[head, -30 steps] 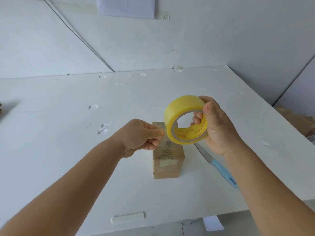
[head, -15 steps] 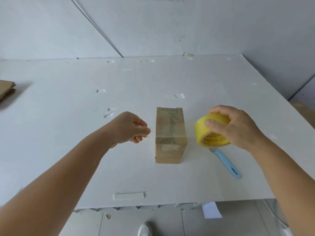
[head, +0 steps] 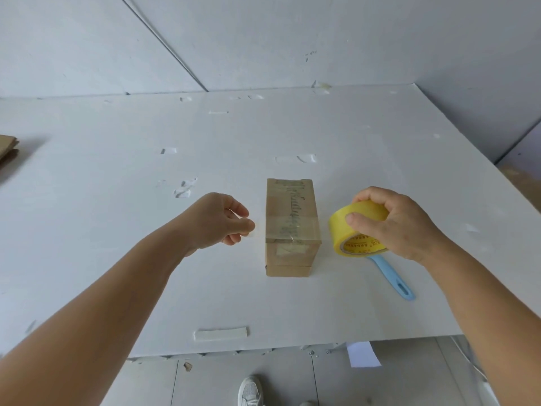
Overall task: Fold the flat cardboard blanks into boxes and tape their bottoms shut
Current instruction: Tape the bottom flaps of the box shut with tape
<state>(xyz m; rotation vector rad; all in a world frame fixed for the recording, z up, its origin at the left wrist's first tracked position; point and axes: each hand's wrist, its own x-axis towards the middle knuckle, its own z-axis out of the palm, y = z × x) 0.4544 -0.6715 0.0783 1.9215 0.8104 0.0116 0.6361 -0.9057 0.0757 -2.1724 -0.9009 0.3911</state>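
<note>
A small brown cardboard box (head: 289, 227) stands in the middle of the white table (head: 117, 200), with clear tape over its top face and down its near side. My right hand (head: 395, 224) grips a yellow tape roll (head: 358, 230) just right of the box, low over the table. My left hand (head: 222, 221) hovers left of the box with its fingers curled and thumb against the fingertips; a thin clear strip of tape seems to run from it toward the box.
A knife with a light blue handle (head: 392, 276) lies under and behind the tape roll. Flat cardboard blanks (head: 7, 148) lie at the table's far left edge. A pale tape strip (head: 221, 334) sticks near the front edge. A shoe (head: 250, 391) shows on the floor below.
The tape roll came down from in front of the box to the box's right side. My left hand moved away from the roll to the left of the box.
</note>
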